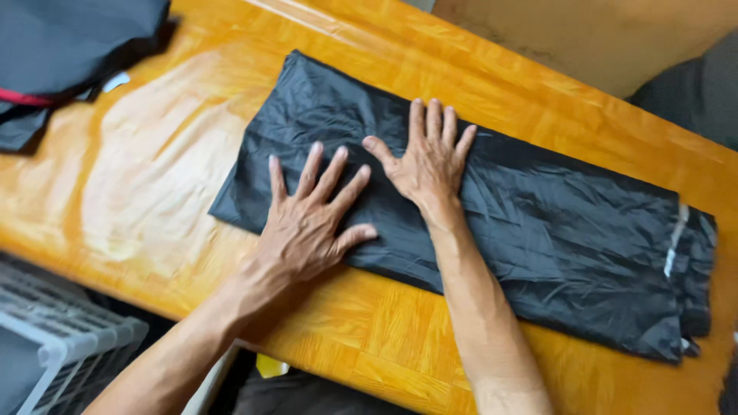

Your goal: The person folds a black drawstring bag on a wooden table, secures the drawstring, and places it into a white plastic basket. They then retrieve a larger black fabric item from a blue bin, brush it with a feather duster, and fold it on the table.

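Folded black garment (538, 223) — long axis upper-left to lower-right — under both flat hands (307, 223).

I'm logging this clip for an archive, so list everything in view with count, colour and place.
folded garment: one, black, crinkly, laid flat across the table's middle and right
dark fabric pile: one, black with a red edge, top left corner of the table
table: one, glossy orange wood
white rack: one, bottom left, below the table edge
left hand: open, flat on the garment's near edge
right hand: open, flat on the garment
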